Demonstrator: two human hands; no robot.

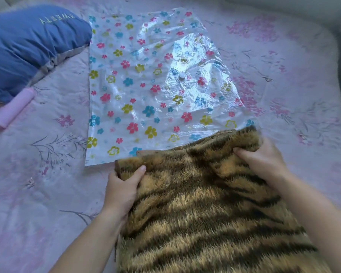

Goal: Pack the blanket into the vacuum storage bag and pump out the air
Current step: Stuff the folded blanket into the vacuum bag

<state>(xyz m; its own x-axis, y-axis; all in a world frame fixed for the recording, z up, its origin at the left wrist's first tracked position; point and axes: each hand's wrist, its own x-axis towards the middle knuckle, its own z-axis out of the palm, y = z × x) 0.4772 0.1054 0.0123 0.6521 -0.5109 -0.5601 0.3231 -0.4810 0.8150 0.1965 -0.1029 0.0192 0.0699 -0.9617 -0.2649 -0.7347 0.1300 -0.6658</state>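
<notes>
A folded, furry blanket (205, 209) with tiger stripes lies in front of me on the bed. Its far edge overlaps the near edge of the vacuum storage bag (138, 85). The bag is clear plastic printed with coloured flowers, lies flat, and has a round valve (181, 76) near its middle. My left hand (122, 190) grips the blanket's far left corner, thumb on top. My right hand (264, 160) holds the blanket's far right corner. A pink hand pump (14, 109) lies on the bed at the left.
A blue pillow (28, 46) sits at the far left, touching the bag's left corner, with the pump's end against it. Everything rests on a pale pink floral bedspread (283, 75). The bed's edge curves away at the far right.
</notes>
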